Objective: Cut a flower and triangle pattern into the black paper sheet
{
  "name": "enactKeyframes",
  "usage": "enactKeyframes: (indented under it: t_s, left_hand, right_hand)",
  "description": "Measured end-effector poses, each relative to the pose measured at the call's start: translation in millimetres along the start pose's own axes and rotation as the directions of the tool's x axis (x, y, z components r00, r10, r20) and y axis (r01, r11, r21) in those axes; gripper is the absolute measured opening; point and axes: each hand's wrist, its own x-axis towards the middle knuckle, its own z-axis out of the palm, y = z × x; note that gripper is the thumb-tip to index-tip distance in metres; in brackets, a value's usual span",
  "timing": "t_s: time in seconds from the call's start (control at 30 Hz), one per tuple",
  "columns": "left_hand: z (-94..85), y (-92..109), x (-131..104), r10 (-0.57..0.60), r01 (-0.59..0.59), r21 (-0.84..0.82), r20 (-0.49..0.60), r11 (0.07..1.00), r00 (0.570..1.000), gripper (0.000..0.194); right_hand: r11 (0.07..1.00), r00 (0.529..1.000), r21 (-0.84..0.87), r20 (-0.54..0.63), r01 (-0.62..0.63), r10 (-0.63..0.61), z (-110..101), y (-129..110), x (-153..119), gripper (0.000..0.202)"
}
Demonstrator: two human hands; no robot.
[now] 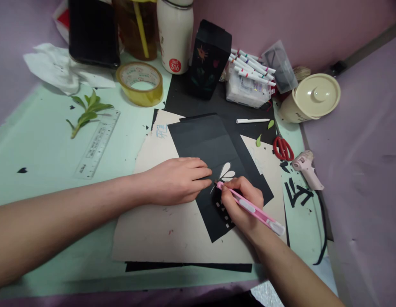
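Note:
A black sheet of card (200,136) lies slanted on a pale board (146,234), with petal-shaped openings (227,171) and several small square ones cut through it. My left hand (178,180) rests flat on the card's left part, fingers stretched out towards the cuts. Held like a pen, a pink craft knife (249,206) is in my right hand (244,200). Its tip meets the card just below the petals, close to my left fingertips; the blade itself is too small to make out. My right hand covers some of the square cuts.
At the back stand a tape roll (140,84), a white bottle (175,36), a black box (210,59), markers (252,68) and a lidded cream pot (313,98). Red scissors (283,148) and a glue gun (308,169) lie right; a ruler (97,145) and leafy sprig (89,113) left.

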Motion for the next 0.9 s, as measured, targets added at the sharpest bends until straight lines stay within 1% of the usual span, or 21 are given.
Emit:
enactKeyframes:
  t_s: [0.07,0.23,0.5,0.6,0.77,0.9]
  left_hand:
    - [0.1,0.1,-0.6,-0.007,0.006,0.004,0.014,1.000,1.000,0.026]
    - [-0.8,0.5,-1.0,-0.016,0.016,0.014,0.044,1.000,0.999,0.028]
    - [-1.6,0.6,-0.2,-0.022,0.022,0.000,0.053,1.000,0.998,0.027]
    - [-1.7,0.4,-0.6,-0.017,0.017,-0.004,0.050,1.000,0.999,0.027]
    - [-1.9,0.4,-0.5,-0.029,0.029,0.000,0.060,1.000,0.998,0.026]
    - [-1.8,0.4,-0.2,-0.026,0.026,0.006,0.067,1.000,0.997,0.026]
  right_hand:
    - [1.000,1.000,0.001,0.023,-0.015,0.015,-1.3,-1.1,0.6,0.014]
    - [1.000,0.999,-0.003,0.034,-0.020,0.020,-3.1,-3.1,1.0,0.016]
    - [0.999,0.997,0.035,0.069,-0.017,0.014,-4.1,-0.4,-0.1,0.017]
    - [0.999,0.997,0.025,0.077,-0.022,0.020,-4.4,-0.7,0.3,0.017]
    - [1.000,0.998,0.024,0.070,-0.012,0.010,-4.0,-0.3,1.0,0.017]
    - [0.996,0.999,0.083,0.030,-0.021,0.018,-3.5,1.8,1.7,0.017]
